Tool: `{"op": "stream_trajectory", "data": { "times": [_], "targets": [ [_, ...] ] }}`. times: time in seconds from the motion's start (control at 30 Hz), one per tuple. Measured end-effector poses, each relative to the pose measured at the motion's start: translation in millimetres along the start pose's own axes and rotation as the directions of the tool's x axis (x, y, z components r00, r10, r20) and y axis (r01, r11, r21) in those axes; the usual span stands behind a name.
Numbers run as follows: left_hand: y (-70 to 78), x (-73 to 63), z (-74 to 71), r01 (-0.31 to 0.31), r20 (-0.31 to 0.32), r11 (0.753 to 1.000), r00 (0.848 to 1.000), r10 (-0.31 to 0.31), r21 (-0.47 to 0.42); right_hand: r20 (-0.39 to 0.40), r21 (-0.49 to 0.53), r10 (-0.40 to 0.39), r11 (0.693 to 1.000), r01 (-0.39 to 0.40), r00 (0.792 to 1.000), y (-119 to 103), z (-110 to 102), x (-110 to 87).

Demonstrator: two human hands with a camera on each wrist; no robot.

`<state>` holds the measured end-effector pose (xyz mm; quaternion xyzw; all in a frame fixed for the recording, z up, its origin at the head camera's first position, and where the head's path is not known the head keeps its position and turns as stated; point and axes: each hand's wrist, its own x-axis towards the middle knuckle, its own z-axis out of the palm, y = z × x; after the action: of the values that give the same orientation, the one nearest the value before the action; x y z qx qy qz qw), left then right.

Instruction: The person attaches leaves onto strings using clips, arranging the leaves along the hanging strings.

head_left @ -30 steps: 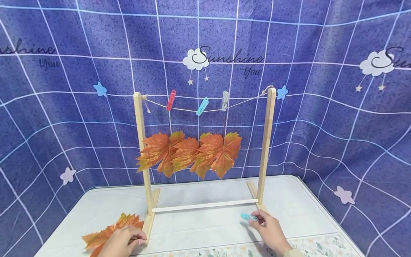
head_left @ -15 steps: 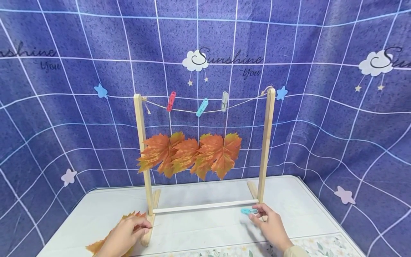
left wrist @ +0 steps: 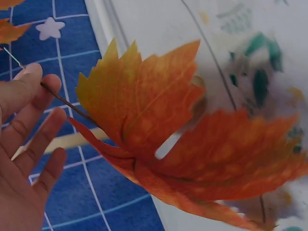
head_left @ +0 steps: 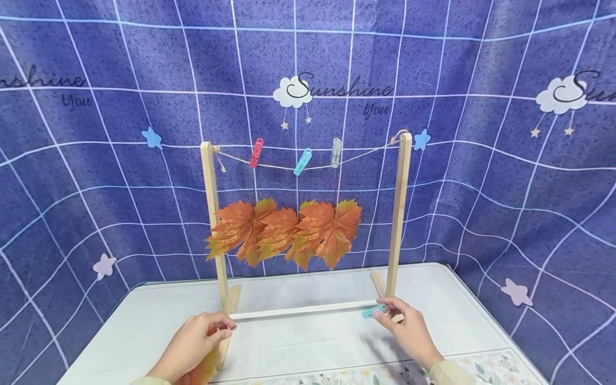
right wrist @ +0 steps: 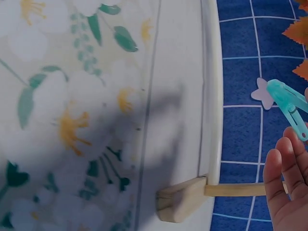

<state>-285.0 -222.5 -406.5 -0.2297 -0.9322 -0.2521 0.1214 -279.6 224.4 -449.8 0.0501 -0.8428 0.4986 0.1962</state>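
My left hand [head_left: 199,339] pinches the thin stem of an orange artificial maple leaf [left wrist: 159,139], which hangs below the fingers in front of the rack's left foot. In the head view most of this leaf is hidden behind the hand. My right hand [head_left: 404,326] pinches a turquoise clothespin [head_left: 371,312] by its end, near the foot of the right post. Between the wooden posts runs a string [head_left: 279,167] with a red clothespin [head_left: 256,153], a blue clothespin [head_left: 302,162] and a grey clothespin [head_left: 336,153] on it. Orange leaves [head_left: 332,230] hang beneath them, overlapping each other.
The rack has a left post [head_left: 210,198], a right post [head_left: 400,214] and a white crossbar [head_left: 308,309] low between them. It stands on a white table [head_left: 308,342] with a floral strip along the front. A blue patterned curtain [head_left: 120,214] surrounds the table.
My left hand has lifted the leaf by its stem and moved up and right, beside the left post. My right hand has risen slightly with the turquoise clothespin.
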Motion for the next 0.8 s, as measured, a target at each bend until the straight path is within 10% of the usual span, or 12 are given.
{"op": "stream_trajectory", "data": {
  "times": [0.8],
  "targets": [
    [52.8,26.7,-12.3,0.149,-0.096,0.976,0.982,-0.165,-0.157,0.033,-0.017,-0.084,0.996,0.084,0.996,-40,-16,25.9]
  ]
}}
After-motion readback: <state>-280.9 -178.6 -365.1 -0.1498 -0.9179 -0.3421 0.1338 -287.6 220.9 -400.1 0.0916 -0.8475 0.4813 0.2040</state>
